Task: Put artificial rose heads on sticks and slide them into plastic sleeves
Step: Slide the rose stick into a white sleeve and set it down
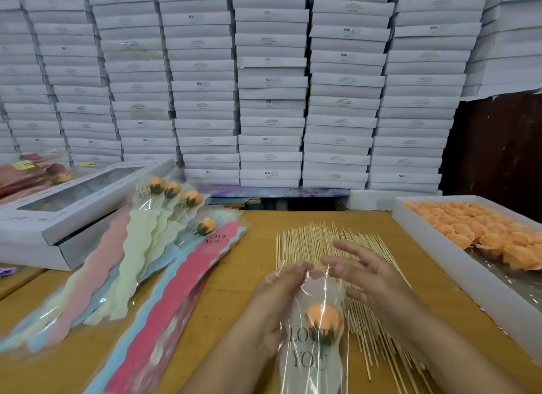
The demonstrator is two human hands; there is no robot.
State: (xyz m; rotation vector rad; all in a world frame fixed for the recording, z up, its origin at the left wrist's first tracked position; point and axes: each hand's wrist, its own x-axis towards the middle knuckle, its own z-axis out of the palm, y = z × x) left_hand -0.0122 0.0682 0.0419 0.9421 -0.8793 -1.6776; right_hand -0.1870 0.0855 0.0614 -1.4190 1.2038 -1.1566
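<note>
Head view: left hand [278, 299] pinches the top edge of a clear plastic sleeve [315, 349] — an orange rose head [324, 317] sits inside it, above the counter [223, 279]. Right hand [366, 276] grip is spread, fingertips at the sleeve's edge, over the wooden sticks [311, 241].

back: stacked white boxes [269, 82] wall-high | right: dark brown wall [498, 141] | surface: yellow-brown wooden table [223, 279]

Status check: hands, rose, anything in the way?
Left hand holds sleeve; right hand open at its top edge. Rose already inside sleeve. Loose sticks underneath, nothing blocking.
</note>
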